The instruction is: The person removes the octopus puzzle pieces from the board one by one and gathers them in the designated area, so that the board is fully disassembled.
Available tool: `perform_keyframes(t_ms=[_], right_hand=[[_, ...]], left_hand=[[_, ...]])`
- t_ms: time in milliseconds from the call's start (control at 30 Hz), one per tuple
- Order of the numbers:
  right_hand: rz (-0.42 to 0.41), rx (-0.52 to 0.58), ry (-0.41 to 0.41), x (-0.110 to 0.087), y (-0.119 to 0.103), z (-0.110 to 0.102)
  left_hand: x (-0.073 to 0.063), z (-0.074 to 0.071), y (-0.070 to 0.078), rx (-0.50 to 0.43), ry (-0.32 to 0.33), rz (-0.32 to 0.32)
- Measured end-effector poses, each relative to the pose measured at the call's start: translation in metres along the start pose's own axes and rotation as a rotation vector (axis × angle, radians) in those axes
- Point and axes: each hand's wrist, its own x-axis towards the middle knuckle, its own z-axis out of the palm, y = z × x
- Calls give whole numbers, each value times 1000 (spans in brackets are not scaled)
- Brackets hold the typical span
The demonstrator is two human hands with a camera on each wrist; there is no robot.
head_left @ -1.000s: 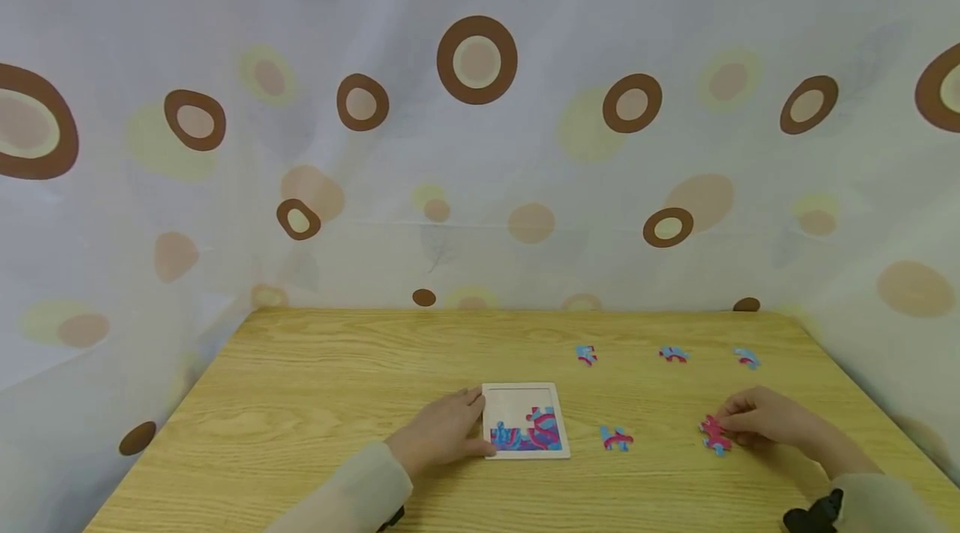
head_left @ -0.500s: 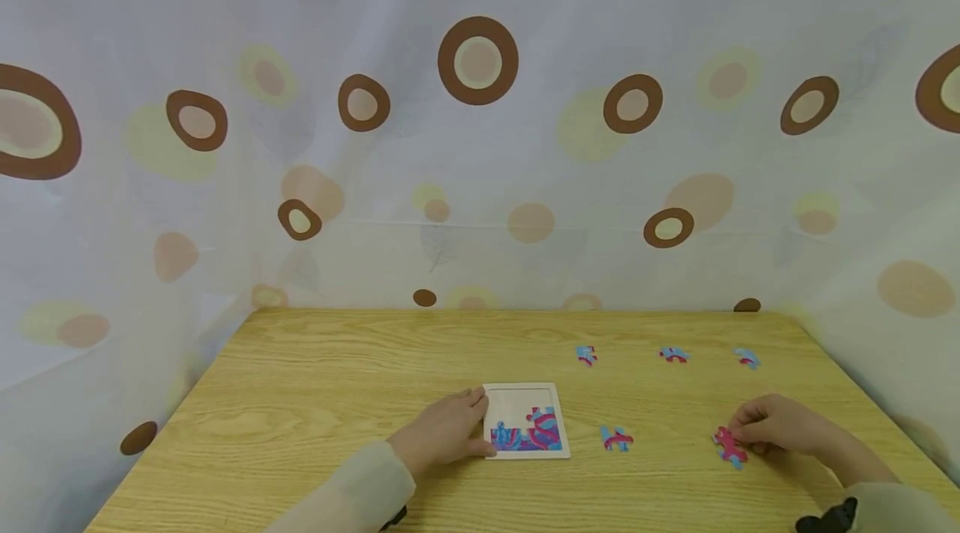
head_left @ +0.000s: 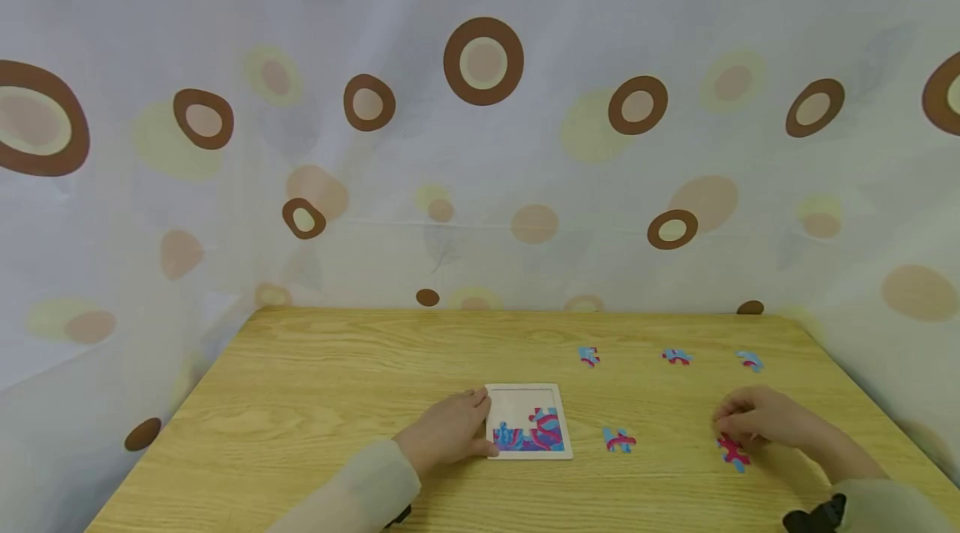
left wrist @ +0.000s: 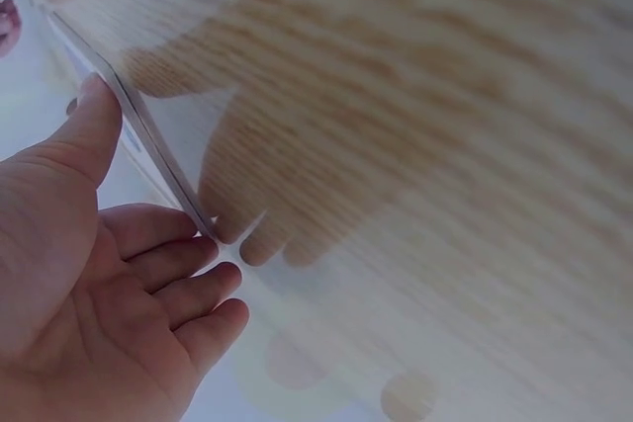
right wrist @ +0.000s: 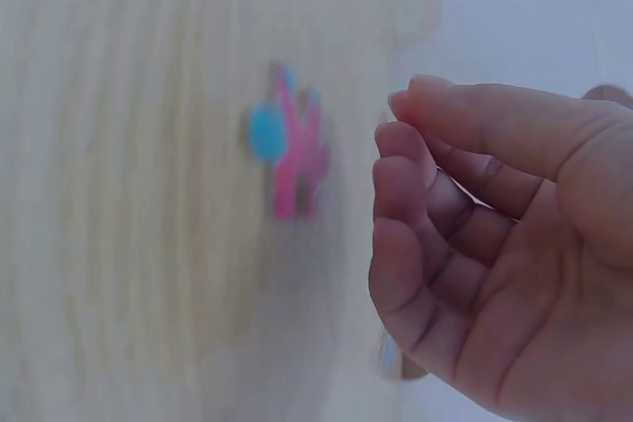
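In the head view my left hand (head_left: 448, 431) holds the left side of a white square puzzle tray (head_left: 522, 455). Its thumb lies at the near corner and its fingers at the far one. Joined blue, pink and purple pieces (head_left: 548, 434) fill the tray's lower and right part. My right hand (head_left: 765, 418) hovers just over a pink-and-blue jigsaw piece (head_left: 733, 454) on the table. The right wrist view shows that piece (right wrist: 294, 160) apart from the fingers, which are loosely bent with thumb and index tips together and nothing visible between them.
Another jigsaw piece (head_left: 619, 439) lies between the tray and my right hand. Farther back sit three more pieces: one on the left (head_left: 589, 357), a middle piece (head_left: 677, 357) and a right piece (head_left: 749, 361). A patterned curtain (head_left: 480, 158) surrounds the wooden table (head_left: 360, 358).
My right hand first carried the pink-and-blue piece right and a little nearer, then let it go and shifted slightly left and away. The left hand has stayed at the tray.
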Motion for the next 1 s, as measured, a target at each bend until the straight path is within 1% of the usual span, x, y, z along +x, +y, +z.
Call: perform_keyframes(t_ms=[67,167,233,300,467,600,733,1000], right_hand=[[23,-18,41,5,-10,5],[49,-87,102,16,-26,14],[44,-125,129,25,-36,20],[16,-153,144,34,-43,27],[-48,-162,146,57,-58,46],[-75,-157,130,75,-67,63],[-116,-178,114,91,-74,81],[-147,-211,81,115,-81,114]], left_hand=[[0,0,0,6,-4,-5],[0,-1,0,8,-11,-9],[0,-2,1,8,-13,-9],[-1,-2,1,8,-14,-6],[-1,-3,1,19,-11,-2],[-1,-2,1,24,-9,-5],[0,-2,1,17,-14,-16],[1,-1,1,18,-25,-26]])
